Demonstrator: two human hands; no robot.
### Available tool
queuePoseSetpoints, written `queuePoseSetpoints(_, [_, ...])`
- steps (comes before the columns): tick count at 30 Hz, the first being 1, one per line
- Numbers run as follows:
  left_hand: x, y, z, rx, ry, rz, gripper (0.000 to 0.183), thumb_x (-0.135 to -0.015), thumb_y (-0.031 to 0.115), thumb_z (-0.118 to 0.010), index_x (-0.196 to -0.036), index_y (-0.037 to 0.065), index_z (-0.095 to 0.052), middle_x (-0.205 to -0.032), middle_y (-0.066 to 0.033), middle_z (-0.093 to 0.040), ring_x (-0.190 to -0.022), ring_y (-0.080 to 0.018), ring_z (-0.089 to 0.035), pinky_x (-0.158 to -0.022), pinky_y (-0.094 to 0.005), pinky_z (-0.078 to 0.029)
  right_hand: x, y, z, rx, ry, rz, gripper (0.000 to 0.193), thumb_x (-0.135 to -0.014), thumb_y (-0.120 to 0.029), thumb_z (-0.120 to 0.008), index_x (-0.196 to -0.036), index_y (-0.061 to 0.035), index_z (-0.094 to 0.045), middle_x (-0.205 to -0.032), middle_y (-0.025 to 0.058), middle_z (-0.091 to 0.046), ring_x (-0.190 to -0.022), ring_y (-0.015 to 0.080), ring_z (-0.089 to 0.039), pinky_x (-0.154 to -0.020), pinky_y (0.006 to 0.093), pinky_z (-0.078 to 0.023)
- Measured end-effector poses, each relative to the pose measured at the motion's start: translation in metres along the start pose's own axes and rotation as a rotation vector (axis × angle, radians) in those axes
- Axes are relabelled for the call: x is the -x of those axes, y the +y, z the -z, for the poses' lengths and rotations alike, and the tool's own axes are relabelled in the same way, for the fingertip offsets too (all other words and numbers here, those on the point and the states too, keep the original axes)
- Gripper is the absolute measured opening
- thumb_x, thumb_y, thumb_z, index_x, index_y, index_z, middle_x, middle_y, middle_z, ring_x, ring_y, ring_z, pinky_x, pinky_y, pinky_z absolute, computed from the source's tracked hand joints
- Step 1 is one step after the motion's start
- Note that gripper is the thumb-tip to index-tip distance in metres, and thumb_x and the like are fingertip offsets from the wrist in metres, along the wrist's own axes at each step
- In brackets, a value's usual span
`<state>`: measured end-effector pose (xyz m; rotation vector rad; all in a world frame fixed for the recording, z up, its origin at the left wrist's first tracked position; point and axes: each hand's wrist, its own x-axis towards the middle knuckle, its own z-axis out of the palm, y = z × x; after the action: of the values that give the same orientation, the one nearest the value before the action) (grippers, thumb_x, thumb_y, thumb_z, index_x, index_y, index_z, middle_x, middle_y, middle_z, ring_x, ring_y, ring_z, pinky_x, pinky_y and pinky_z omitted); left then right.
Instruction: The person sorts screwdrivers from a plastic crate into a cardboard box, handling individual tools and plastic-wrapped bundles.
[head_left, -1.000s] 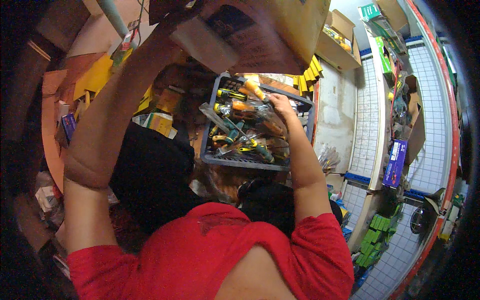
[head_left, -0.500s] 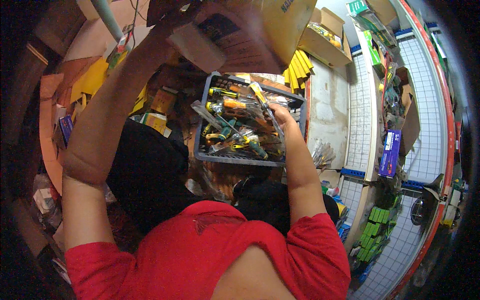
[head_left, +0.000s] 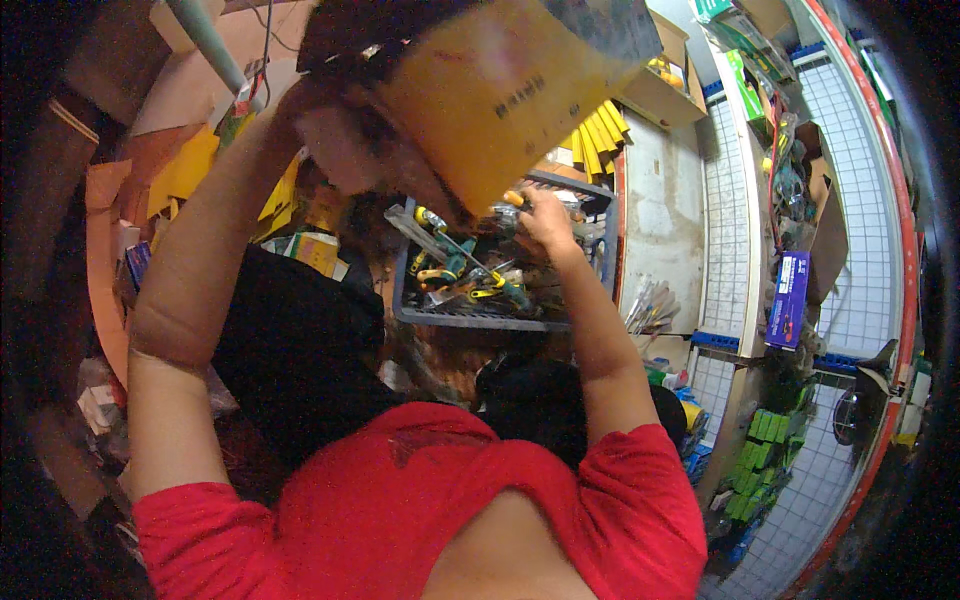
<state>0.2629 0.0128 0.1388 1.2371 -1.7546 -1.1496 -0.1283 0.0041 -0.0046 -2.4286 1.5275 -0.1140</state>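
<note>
Floor (head_left: 456, 352) between crate rim (head_left: 480, 321) and legs (head_left: 300, 330), right hand (head_left: 547, 220) on orange-handled tool (head_left: 513, 198)

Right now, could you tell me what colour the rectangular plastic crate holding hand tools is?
The rectangular plastic crate is dark grey, best seen in the head view.

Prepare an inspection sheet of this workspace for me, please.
Surface: brown floor, partly visible below the grey crate
Job's things: hand tools in the crate; yellow carton partly hiding it
Clutter: yellow cardboard and small boxes at left
Hands: left hand shadowed at the carton, grip unclear; right hand holds an orange-handled tool
Cables: thin dark cable beside a pole, upper left
Surroundings: grid shelving at right, with purple box, green packs
</note>
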Motion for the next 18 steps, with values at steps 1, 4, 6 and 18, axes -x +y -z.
queuePoseSetpoints(1, [0.000,0.001,0.000,0.001,-0.012,-0.004,0.034,-0.068,0.017,-0.070,-0.098,0.003,-0.061,-0.096,-0.0054,-0.063,-0.087,-0.0133,-0.058,-0.081,-0.0276,-0.046,0.002,0.004,-0.010,-0.015,-0.075,-0.053,0.038,-0.071,-0.017,-0.062,-0.107,-0.0085,-0.056,-0.098,0.0198,-0.058,-0.096,0.0372,-0.053,-0.082,0.0453,-0.044])
queuePoseSetpoints(4, [0.006,-0.001,0.004,0.003,-0.053,0.001,0.034,-0.068,0.017,-0.070,-0.097,0.003,-0.061,-0.095,-0.0054,-0.063,-0.086,-0.0133,-0.059,-0.080,-0.0276,-0.046,0.012,-0.003,-0.019,0.099,-0.062,-0.065,0.041,-0.071,-0.023,-0.062,-0.111,-0.0127,-0.057,-0.115,0.0156,-0.051,-0.110,0.0355,-0.046,-0.087,0.0437,-0.042])
queuePoseSetpoints(6, [0.005,0.003,0.000,0.000,-0.084,0.002,0.034,-0.067,0.017,-0.070,-0.097,0.003,-0.061,-0.095,-0.0054,-0.063,-0.086,-0.0133,-0.059,-0.080,-0.0276,-0.047,0.007,0.003,-0.019,-0.151,0.084,-0.077,0.046,-0.072,-0.023,-0.062,-0.115,-0.0114,-0.055,-0.106,0.0151,-0.056,-0.102,0.0352,-0.052,-0.088,0.0411,-0.043])
queuePoseSetpoints(18, [0.001,-0.023,-0.045,0.264,-0.042,0.199,0.033,-0.074,0.012,-0.066,-0.105,0.004,-0.061,-0.094,-0.0080,-0.063,-0.083,-0.0116,-0.059,-0.074,-0.0254,-0.048,0.031,0.000,0.144,-1.763,-0.232,-0.295,0.069,-0.083,-0.059,-0.045,-0.135,-0.0154,-0.034,-0.131,0.0096,-0.045,-0.116,0.0304,-0.047,-0.091,0.0538,-0.040])
